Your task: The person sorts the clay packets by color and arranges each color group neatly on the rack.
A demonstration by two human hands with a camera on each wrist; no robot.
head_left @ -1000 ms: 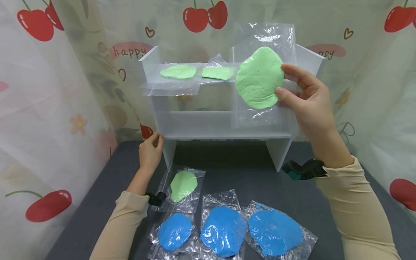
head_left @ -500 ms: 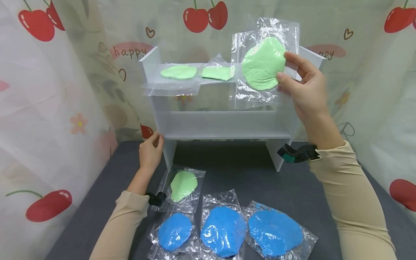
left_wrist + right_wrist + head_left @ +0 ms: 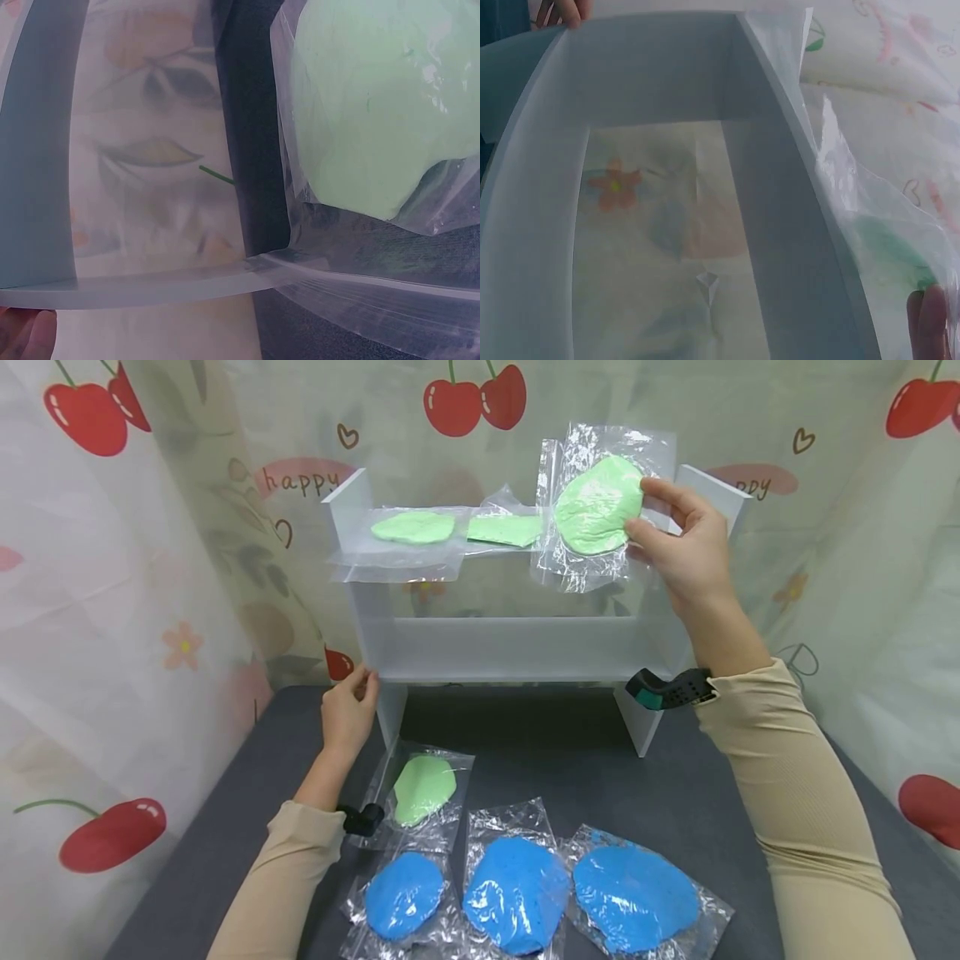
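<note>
Twice pinches: green bag by its side in right hand, leaving its face mostly uncovered; rack edge in left hand, probably to steady it.

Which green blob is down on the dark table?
The green blob just past the leftmost blue blob. Two others lie up on the white shelf, and the fourth is pinched in the right grip.

Pale cloth at back and both sides, printed: red cherries, brown heart outlines, orange flowers, grey-green leaves, "happy" on a pink oval. Dark grey surface below.
</note>
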